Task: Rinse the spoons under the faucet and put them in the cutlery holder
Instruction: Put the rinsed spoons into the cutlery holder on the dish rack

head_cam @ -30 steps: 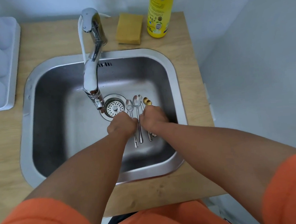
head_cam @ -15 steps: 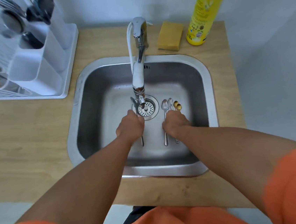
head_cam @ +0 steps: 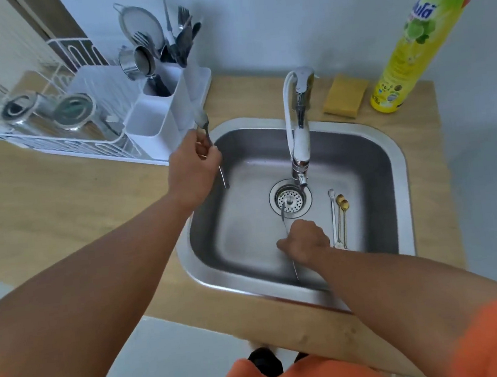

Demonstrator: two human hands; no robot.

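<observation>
My left hand grips a silver spoon by its handle, bowl up, over the sink's left rim, just in front of the white cutlery holder. Down in the steel sink, my right hand is closed on a second silver spoon whose bowl lies over the drain strainer. A thin silver spoon and two gold spoons lie on the sink floor to the right of that hand. The faucet stands above the drain; no water stream shows.
The cutlery holder holds forks and other utensils and adjoins a white dish rack with metal cups. A yellow sponge and a tall yellow detergent bottle stand on the wooden counter behind the sink.
My left hand has lifted one spoon out of the sink, up and left toward the cutlery holder. My right hand has taken another spoon and shifted it toward the drain.
</observation>
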